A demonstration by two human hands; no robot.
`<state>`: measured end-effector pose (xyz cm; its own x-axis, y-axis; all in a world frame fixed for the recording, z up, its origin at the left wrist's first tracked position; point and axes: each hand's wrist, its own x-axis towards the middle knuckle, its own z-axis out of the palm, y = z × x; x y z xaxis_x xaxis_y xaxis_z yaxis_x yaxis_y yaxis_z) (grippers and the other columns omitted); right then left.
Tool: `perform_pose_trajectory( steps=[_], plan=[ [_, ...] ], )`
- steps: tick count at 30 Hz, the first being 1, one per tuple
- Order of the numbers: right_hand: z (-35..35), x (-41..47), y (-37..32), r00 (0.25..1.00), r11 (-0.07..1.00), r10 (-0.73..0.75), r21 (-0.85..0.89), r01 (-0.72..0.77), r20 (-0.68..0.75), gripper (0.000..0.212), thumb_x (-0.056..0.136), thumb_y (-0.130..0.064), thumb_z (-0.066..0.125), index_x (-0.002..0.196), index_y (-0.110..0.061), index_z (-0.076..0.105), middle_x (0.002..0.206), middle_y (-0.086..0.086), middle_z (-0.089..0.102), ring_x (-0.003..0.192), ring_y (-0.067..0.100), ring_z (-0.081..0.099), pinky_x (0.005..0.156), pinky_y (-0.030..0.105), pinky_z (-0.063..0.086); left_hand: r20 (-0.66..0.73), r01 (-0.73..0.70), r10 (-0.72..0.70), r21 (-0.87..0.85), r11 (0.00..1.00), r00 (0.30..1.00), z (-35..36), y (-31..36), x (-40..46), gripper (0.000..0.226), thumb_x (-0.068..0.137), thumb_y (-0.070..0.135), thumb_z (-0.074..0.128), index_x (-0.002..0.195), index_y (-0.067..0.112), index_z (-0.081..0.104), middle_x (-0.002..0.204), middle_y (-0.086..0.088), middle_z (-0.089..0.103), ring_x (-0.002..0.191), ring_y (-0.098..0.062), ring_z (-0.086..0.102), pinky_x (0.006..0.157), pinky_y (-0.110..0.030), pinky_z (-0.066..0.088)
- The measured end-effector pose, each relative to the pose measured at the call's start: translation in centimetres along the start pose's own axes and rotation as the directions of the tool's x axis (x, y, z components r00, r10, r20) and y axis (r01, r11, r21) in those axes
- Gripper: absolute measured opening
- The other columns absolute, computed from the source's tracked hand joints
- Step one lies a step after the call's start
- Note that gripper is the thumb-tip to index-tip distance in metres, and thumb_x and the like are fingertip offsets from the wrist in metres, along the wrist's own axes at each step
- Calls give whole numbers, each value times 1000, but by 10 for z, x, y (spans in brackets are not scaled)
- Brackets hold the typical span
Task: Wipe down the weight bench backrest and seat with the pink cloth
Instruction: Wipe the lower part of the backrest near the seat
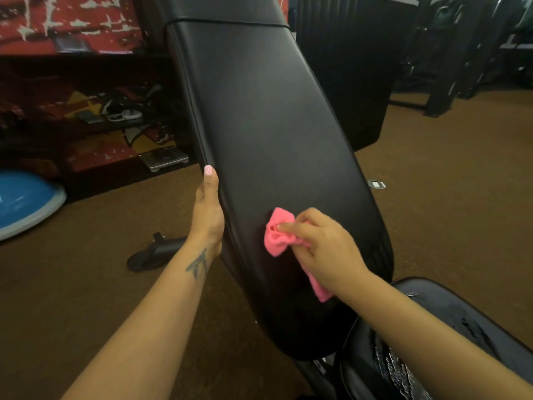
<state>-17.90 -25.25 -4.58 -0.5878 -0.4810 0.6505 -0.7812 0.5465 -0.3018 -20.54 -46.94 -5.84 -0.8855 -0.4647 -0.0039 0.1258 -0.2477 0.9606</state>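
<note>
Fingers of the right hand (326, 249) bunch the pink cloth (278, 233) against the backrest (259, 125) for wiping, while at nine o'clock the left hand (208, 215) grips its edge to steady it.

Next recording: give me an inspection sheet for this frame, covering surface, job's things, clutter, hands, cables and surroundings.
Surface: black backrest, inclined; seat at lower right shows wet streaks.
Job's things: pink cloth, bunched, pressed on the lower backrest.
Clutter: blue dome, scale and a dark bench foot on the floor.
Hands: right hand grips the cloth; left hand holds the backrest's left edge, thumb on top.
Cables: nothing seen.
Surroundings: brown carpet, red patterned wall, dark gym machines behind.
</note>
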Motion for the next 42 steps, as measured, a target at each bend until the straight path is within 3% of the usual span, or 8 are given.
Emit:
perform_pose_trajectory(
  steps=[5, 12, 14, 20, 23, 27, 36, 42],
  plan=[
    [8, 37, -25, 993, 997, 80, 16, -78, -83, 25, 80, -15, 66, 103, -22, 70, 86, 4, 58, 73, 22, 55, 61, 41, 50, 19, -6, 6, 2, 1000, 1000, -1, 3, -1, 115, 49, 97, 53, 140, 27, 48, 138, 0, 58, 124, -26, 56, 107, -51, 41],
    [13, 8, -42, 988, 989, -148, -8, 148, 44, 22, 77, -20, 61, 97, -20, 72, 87, 4, 61, 71, 22, 56, 57, 39, 49, 70, 58, -57, -13, 998, 996, -9, 0, 5, 103, 54, 94, 55, 138, 34, 50, 143, 2, 53, 131, -28, 50, 111, -54, 33],
    [7, 5, -31, 992, 993, -118, -14, 118, 37, 26, 77, -22, 55, 95, -22, 72, 86, 3, 61, 70, 23, 57, 57, 36, 49, 88, 50, -51, 4, 999, 995, -8, 0, 4, 102, 57, 94, 54, 139, 33, 49, 141, 1, 55, 128, -28, 52, 110, -52, 35],
    [9, 43, -39, 998, 1000, -20, -1, 20, -63, 24, 78, -12, 64, 100, -18, 71, 82, 8, 58, 68, 25, 55, 54, 42, 49, 80, 69, -75, 81, 994, 994, -10, 2, 1, 112, 49, 101, 45, 142, 39, 42, 150, 2, 44, 136, -26, 43, 111, -57, 30],
    [14, 36, -49, 994, 994, -108, -5, 108, -6, 23, 77, -13, 67, 99, -17, 71, 85, 7, 59, 70, 25, 56, 57, 43, 49, 76, 110, -120, 127, 986, 990, -12, -2, -8, 123, 47, 102, 44, 145, 28, 42, 150, -5, 44, 133, -29, 47, 109, -55, 36],
    [11, -6, -39, 970, 977, -208, -17, 212, 125, 27, 73, -14, 68, 99, -20, 71, 88, 5, 61, 74, 22, 57, 58, 40, 50, 75, 51, -61, 133, 990, 995, -8, -9, -32, 118, 50, 100, 44, 146, 32, 37, 150, 1, 44, 137, -26, 43, 113, -55, 31],
    [11, 2, -29, 999, 999, -41, -29, 41, -5, 27, 72, -10, 70, 98, -17, 72, 85, 6, 61, 68, 24, 58, 55, 38, 51, 37, 5, -13, 210, 978, 999, 0, -3, -47, 131, 42, 104, 37, 150, 29, 32, 152, 1, 41, 139, -24, 40, 115, -53, 29],
    [9, -34, -30, 960, 976, -202, -44, 214, 195, 27, 76, -23, 54, 98, -22, 70, 87, 2, 61, 73, 19, 56, 58, 32, 46, 10, 9, -11, 197, 980, 1000, 5, 0, -54, 119, 54, 98, 36, 152, 30, 25, 155, 0, 36, 141, -25, 35, 116, -54, 26]
  ],
)
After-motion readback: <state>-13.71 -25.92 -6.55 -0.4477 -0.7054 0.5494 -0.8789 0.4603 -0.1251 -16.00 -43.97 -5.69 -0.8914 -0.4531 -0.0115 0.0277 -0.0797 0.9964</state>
